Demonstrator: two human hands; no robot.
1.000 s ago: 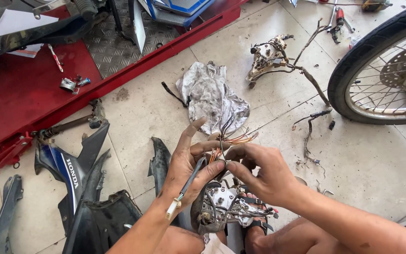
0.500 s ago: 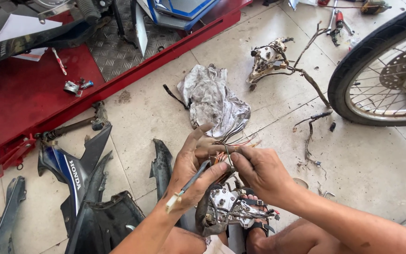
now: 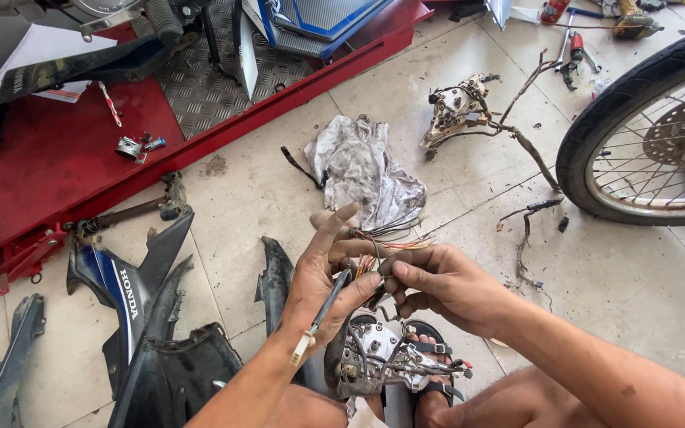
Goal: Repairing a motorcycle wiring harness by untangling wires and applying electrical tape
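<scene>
— Where is there free room around the left hand (image 3: 328,279) and right hand (image 3: 444,285)?

— To the right of the frame: bare floor tiles (image 3: 636,293) between the right forearm and the wheel (image 3: 644,127).

— And straight ahead?

— Blocked. The grey rag (image 3: 362,170) lies just beyond the fingers, with the loose wires (image 3: 394,238) fanning between. Further up, the instrument housing (image 3: 455,107) and its cable (image 3: 529,154) cross the tiles.

— Left side?

— Crowded: dark fairing panels (image 3: 132,277) near the left forearm, then the red ramp (image 3: 49,166). A strip of tile stays open between the panels and the rag.

— Below?

— The metal assembly (image 3: 378,364) and sandalled foot (image 3: 430,361) fill it.
</scene>
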